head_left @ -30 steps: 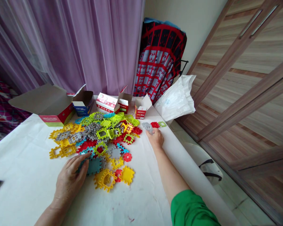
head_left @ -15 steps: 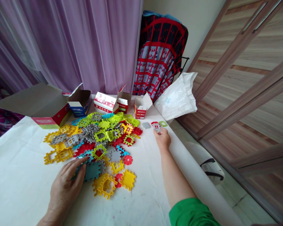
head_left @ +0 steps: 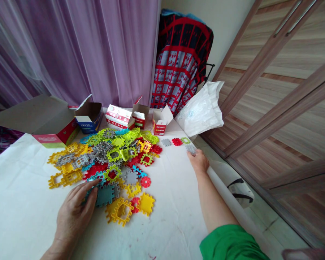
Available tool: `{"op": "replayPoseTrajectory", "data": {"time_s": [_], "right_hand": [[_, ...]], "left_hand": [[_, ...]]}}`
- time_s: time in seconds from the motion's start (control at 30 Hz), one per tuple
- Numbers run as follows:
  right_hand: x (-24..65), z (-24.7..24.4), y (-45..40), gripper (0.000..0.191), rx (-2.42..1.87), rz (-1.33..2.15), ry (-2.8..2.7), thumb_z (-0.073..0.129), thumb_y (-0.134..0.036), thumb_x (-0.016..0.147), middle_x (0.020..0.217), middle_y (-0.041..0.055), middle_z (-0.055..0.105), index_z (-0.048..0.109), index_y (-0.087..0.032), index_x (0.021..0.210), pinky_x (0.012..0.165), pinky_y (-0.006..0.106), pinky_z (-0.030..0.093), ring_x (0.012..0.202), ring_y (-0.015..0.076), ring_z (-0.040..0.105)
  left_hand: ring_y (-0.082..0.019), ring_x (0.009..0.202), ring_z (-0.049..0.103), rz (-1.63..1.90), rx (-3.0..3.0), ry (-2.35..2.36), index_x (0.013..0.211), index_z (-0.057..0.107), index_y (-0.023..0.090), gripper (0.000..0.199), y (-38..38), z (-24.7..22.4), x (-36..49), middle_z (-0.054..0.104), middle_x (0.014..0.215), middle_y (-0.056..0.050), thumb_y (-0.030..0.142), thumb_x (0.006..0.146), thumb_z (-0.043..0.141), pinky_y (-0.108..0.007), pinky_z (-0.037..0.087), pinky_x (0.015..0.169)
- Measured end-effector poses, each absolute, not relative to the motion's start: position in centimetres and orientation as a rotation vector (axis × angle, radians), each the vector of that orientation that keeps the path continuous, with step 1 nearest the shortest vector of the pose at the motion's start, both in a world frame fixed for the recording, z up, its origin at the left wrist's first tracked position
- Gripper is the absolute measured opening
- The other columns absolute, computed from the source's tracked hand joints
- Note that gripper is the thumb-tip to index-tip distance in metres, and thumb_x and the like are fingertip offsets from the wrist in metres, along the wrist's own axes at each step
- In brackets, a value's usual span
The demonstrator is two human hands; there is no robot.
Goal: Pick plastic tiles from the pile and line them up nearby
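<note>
My right hand (head_left: 199, 161) is at the right table edge, thumb and fingers closed on a grey interlocking plastic tile (head_left: 190, 148). Just beyond it lie a red tile (head_left: 177, 142), a green open-frame tile (head_left: 185, 140) and a solid grey tile (head_left: 166, 142) in a loose row. My left hand (head_left: 76, 206) rests at the near left of the heap, fingers curled round a teal tile (head_left: 84, 198) that they mostly cover. Beside its thumb lies a flat teal tile (head_left: 105, 195). The heap of tiles (head_left: 119, 143) mixes yellow, grey, red, green and blue.
Along the back stand an open large carton (head_left: 54, 139), a blue box (head_left: 88, 122), a white-and-red box (head_left: 119, 116) and smaller red boxes (head_left: 159, 127). A white plastic bag (head_left: 202, 108) hangs over the far right corner. Wooden wardrobe doors (head_left: 281, 90) rise at right.
My right hand has moved right and slightly nearer with the grey tile, uncovering the red tile in the row. My left hand has stayed at the heap. The view has shifted slightly.
</note>
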State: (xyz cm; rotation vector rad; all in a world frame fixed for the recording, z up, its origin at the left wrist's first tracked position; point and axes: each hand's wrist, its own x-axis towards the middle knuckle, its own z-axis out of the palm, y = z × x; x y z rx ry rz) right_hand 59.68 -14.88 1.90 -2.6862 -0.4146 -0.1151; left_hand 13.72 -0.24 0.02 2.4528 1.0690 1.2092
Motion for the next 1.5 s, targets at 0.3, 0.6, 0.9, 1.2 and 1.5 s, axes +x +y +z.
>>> {"op": "replayPoseTrajectory", "data": {"time_s": [0.3, 0.6, 0.9, 1.2, 1.5], "right_hand": [[60.7, 2.4, -14.8, 0.052, -2.815, -0.085, -0.515, 0.062, -0.054, 0.092, 0.11, 0.0134, 0.078, 0.068, -0.019, 0.13, 0.082, 0.033, 0.052, 0.103, 0.029, 0.073], [61.5, 2.8, -14.6, 0.053, -2.855, -0.041, -0.536, 0.059, -0.054, 0.094, 0.113, 0.0154, 0.077, 0.068, -0.02, 0.132, 0.083, 0.034, 0.053, 0.104, 0.0289, 0.073], [60.4, 2.9, -15.0, 0.05, -2.805, -0.084, -0.545, 0.056, -0.046, 0.096, 0.116, 0.0151, 0.076, 0.063, -0.019, 0.138, 0.087, 0.035, 0.053, 0.105, 0.0279, 0.072], [57.8, 2.2, -16.9, 0.046, -2.725, -0.113, -0.562, 0.049, -0.031, 0.097, 0.108, 0.0116, 0.078, 0.063, -0.019, 0.138, 0.085, 0.033, 0.051, 0.101, 0.0264, 0.072], [48.4, 0.3, -14.9, 0.04, -2.265, 0.098, -0.805, 0.054, -0.036, 0.087, 0.087, 0.0043, 0.077, 0.07, -0.019, 0.119, 0.083, 0.032, 0.051, 0.086, 0.0234, 0.07]], "left_hand": [[-0.022, 0.089, 0.072, 1.225, 2.486, 1.068, 0.114, 0.071, 0.028, 0.036, 0.0, 0.2, 13.4, 0.076, 0.099, -0.005, 0.051, 0.096, 0.051, -0.034, 0.059, 0.08], [-0.023, 0.093, 0.072, 1.164, 2.468, 1.109, 0.114, 0.07, 0.028, 0.036, 0.1, 0.4, 13.1, 0.076, 0.101, -0.007, 0.051, 0.096, 0.049, -0.037, 0.06, 0.085], [-0.021, 0.084, 0.071, 1.156, 2.42, 1.169, 0.108, 0.073, 0.026, 0.039, 0.6, 0.8, 13.1, 0.077, 0.095, -0.006, 0.054, 0.093, 0.051, -0.032, 0.058, 0.075], [-0.022, 0.084, 0.073, 1.108, 2.195, 1.333, 0.101, 0.076, 0.027, 0.041, 1.0, 0.6, 13.4, 0.079, 0.092, -0.005, 0.057, 0.086, 0.052, -0.032, 0.057, 0.072], [-0.022, 0.088, 0.073, 1.064, 2.052, 1.326, 0.101, 0.077, 0.025, 0.046, 1.2, 0.2, 13.7, 0.08, 0.097, -0.006, 0.059, 0.081, 0.053, -0.033, 0.058, 0.08]]}}
